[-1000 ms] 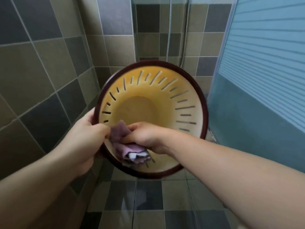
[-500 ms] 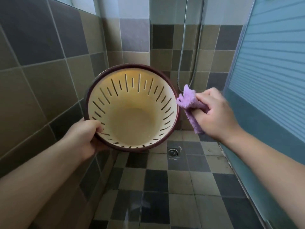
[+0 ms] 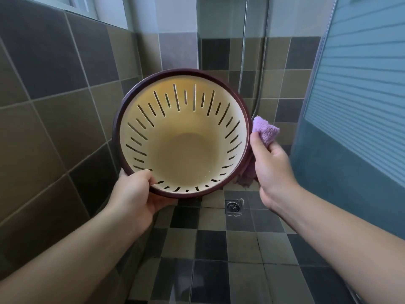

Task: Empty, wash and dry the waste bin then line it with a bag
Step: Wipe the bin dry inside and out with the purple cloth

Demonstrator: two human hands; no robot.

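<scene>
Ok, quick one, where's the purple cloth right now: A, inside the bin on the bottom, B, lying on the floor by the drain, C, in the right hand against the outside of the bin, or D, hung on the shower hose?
C: the right hand grips the purple cloth against the outer right side of the bin, while the left hand holds the rim.

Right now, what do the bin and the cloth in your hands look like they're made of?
Waste bin: likely moulded plastic, smooth cream inside with cut slots and a dark maroon rim, slight sheen. Cloth: seemingly microfibre or terry, lilac, with a fuzzy pile, bunched softly in the right hand.
</scene>
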